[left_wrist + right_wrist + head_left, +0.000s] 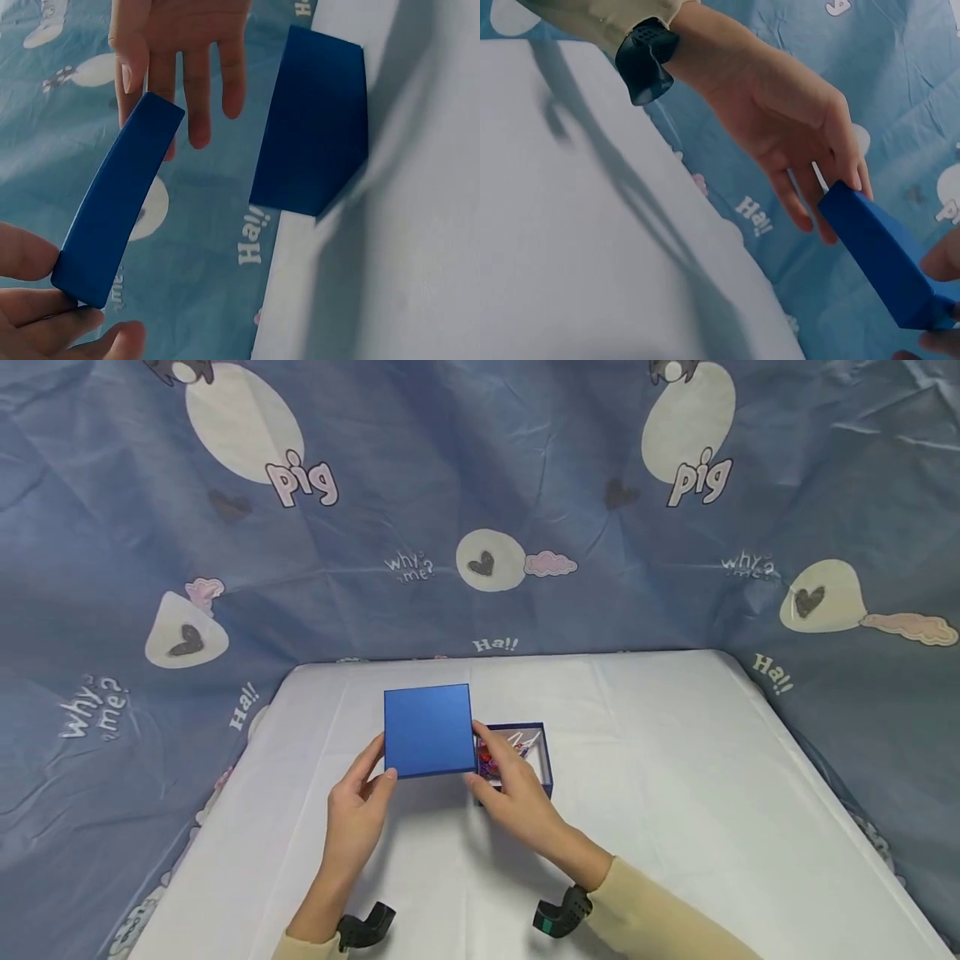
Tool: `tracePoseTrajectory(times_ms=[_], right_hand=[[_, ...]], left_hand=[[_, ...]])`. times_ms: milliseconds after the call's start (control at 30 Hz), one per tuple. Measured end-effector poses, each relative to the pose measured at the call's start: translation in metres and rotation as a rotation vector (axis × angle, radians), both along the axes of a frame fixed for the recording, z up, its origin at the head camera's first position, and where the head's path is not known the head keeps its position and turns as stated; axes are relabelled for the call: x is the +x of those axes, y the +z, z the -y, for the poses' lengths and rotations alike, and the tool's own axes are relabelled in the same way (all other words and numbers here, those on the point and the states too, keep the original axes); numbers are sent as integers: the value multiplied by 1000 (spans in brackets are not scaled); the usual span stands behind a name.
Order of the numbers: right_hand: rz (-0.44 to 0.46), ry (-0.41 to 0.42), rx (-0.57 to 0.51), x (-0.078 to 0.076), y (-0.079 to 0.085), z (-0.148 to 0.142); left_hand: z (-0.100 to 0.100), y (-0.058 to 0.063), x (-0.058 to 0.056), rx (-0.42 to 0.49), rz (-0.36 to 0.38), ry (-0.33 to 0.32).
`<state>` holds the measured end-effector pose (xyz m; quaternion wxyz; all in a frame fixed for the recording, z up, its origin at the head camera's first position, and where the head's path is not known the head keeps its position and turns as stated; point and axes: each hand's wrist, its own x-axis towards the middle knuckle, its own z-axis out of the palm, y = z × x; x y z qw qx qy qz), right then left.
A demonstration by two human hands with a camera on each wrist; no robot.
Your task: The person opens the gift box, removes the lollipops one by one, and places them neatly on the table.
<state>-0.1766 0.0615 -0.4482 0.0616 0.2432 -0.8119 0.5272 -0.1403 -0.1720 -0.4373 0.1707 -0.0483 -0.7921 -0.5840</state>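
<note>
Both hands hold a square blue box lid [429, 731] above the table. My left hand [356, 814] grips its left side, with the thumb at the near corner. Along the right edge, my right hand [521, 797] pinches the lid between thumb and fingers. The lid shows edge-on in the left wrist view, between the left fingertips [30, 251] and the right hand [187, 45]. Behind the right hand stands an open blue box [547, 760], pale inside. It contains small red and purple pieces and thin white sticks, partly hidden by the lid and hand.
A white-covered table [675, 760] extends around the box and hands. Behind and beside it hangs a blue printed cloth [420, 510]. Black bands [366, 927] sit on both wrists, below beige sleeves.
</note>
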Motion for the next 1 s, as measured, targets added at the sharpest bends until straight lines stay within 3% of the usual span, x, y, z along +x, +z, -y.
tracePoseTrajectory(times_ms=[100, 300, 633, 833, 1000], right_hand=[[-1, 23, -62, -3, -1, 12], [21, 51, -178, -7, -2, 32], [68, 3, -174, -12, -8, 48], [94, 18, -172, -14, -10, 57], [94, 22, -173, -17, -14, 64]], left_hand=[[12, -7, -1, 13, 23, 19], [26, -8, 0, 38, 95, 39], [48, -13, -4, 10, 121, 45], [57, -13, -7, -35, 203, 89], [62, -14, -10, 1, 207, 50]])
